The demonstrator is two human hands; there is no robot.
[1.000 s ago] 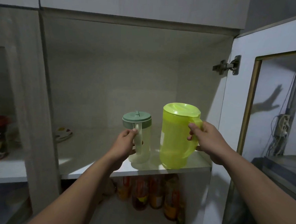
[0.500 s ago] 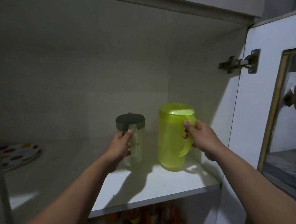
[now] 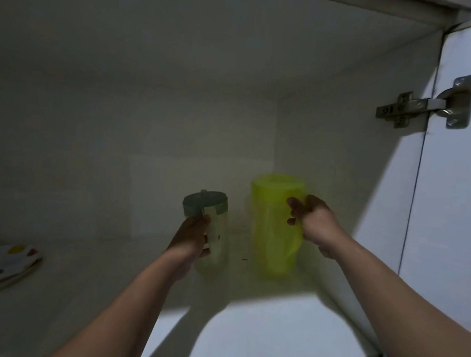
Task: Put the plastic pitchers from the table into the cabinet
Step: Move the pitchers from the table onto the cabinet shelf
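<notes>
Both arms reached deep into the cabinet [image 3: 178,97]. Left hand [image 3: 190,237] was closed around the handle of the small clear pitcher [image 3: 215,233], the one with a grey-green lid, fingers wrapped at its left side. Right hand [image 3: 313,223] was closed on the handle of the yellow-green pitcher [image 3: 271,227], gripping from the pitcher's right side, thumb over the top of the handle. The 2 pitchers stood upright, side by side with a small gap between them, toward the back right of the shelf [image 3: 261,331]. Whether either base was fully seated on the shelf: couldn't tell, frame was motion-blurred. No readable labels or brand marks on either. A plate with coloured spots [image 3: 1,266] lay at the shelf's far left, well apart. Door hinge [image 3: 426,103] sat upper right.
</notes>
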